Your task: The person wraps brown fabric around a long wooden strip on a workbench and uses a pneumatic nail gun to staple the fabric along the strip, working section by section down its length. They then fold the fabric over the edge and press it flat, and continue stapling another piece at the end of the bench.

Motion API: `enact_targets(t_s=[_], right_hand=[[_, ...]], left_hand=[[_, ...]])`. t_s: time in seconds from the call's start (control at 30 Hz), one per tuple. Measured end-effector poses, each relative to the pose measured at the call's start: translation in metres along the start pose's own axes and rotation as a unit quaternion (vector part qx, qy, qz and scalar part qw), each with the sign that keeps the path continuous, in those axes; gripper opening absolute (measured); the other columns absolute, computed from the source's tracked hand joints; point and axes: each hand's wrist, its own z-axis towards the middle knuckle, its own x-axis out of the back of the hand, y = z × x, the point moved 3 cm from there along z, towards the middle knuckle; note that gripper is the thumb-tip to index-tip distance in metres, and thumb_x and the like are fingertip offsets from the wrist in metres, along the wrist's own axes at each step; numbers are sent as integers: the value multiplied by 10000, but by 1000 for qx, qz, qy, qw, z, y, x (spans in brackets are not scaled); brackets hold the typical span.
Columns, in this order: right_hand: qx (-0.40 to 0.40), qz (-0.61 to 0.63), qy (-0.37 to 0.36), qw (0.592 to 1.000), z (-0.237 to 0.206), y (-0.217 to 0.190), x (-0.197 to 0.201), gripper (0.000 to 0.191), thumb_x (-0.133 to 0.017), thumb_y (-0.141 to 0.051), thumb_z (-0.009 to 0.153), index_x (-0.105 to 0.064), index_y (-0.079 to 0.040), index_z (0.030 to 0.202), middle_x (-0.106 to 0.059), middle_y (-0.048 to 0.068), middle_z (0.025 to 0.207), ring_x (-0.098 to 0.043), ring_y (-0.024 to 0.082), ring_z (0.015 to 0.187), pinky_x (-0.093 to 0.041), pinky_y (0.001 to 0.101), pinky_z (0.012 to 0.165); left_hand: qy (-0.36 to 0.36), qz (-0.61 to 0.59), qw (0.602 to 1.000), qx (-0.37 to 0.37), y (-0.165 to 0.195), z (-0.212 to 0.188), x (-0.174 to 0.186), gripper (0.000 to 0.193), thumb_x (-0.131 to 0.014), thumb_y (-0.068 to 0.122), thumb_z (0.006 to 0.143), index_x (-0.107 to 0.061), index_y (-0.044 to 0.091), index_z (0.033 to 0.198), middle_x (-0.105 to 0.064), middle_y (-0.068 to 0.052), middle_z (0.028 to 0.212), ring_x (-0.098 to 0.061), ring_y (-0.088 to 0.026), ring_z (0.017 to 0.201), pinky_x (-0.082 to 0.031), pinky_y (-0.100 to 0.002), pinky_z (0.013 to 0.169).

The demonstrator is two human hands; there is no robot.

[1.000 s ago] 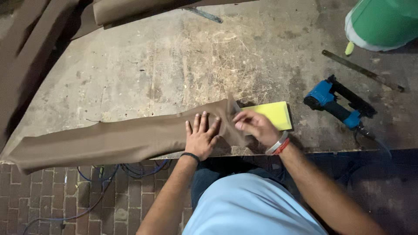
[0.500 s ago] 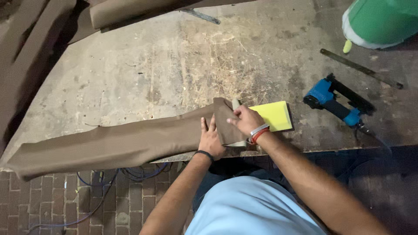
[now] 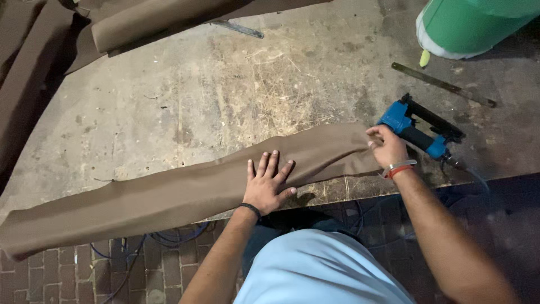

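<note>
Head view, left hand flat on brown fabric strip

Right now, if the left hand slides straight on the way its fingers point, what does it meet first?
Left hand lies flat on the brown fabric strip, fingers pointing away from the body. It would likely cross the strip's far edge onto the bare, scuffed workbench.

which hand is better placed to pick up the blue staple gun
Right. The right hand grips the end of the brown fabric strip right beside the blue staple gun, while the left hand lies flat on the strip, farther away.
</note>
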Motion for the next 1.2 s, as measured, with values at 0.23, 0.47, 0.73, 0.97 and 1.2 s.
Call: enact_targets(t_s=[0.23, 0.47, 0.73, 0.97, 1.2], right_hand=[[-49, 319, -57, 945, 5, 25, 12, 323, -625, 22, 956, -738, -108, 1229, -746, 24, 1186, -683, 122, 1052, -532, 288, 951], [30, -116, 17, 993, -22, -5, 21, 318, -770, -127, 892, -739, -137, 1208, -716, 128, 1212, -725, 279, 985, -575, 391, 896], [261, -248, 0, 933, -56, -102, -58, 584, -667, -337, 929, -564, -17, 1407, -467, 251, 1536, -423, 423, 1422, -318, 532, 1176], [352, -323, -141, 867, -66, -185, -177, 793, -644, -270, 836, -366, -89, 1557, -360, 152, 1638, -288, 329, 1524, -168, 567, 1204], [336, -333, -139, 870, -51, -197, -213, 710, -345, -592, 1001, -328, -187, 1585, -361, 118, 1633, -307, 308, 1504, -147, 589, 1211]], left_hand=[[8, -78, 997, 4, -8, 1, 1, 759, -515, 669, 932, -371, 304, 1581, -203, -131, 1697, -111, -361, 1565, 4, -639, 1214], [22, -88, 996, 7, -14, 2, -1, 712, -549, 600, 952, -429, 266, 1569, -254, -93, 1703, -160, -334, 1577, -24, -621, 1240], [50, -128, 990, 14, -15, 8, 6, 786, -625, 586, 895, -442, 190, 1548, -309, -130, 1665, -202, -362, 1557, -46, -624, 1227], [118, -172, 974, 85, -33, -4, 8, 756, -554, 559, 965, -437, 123, 1571, -358, -158, 1658, -254, -384, 1570, -159, -563, 1288], [106, -3, 977, 184, -145, -92, 34, 663, -484, 550, 988, -354, 306, 1590, -225, -127, 1690, -202, -338, 1552, -106, -583, 1230]])
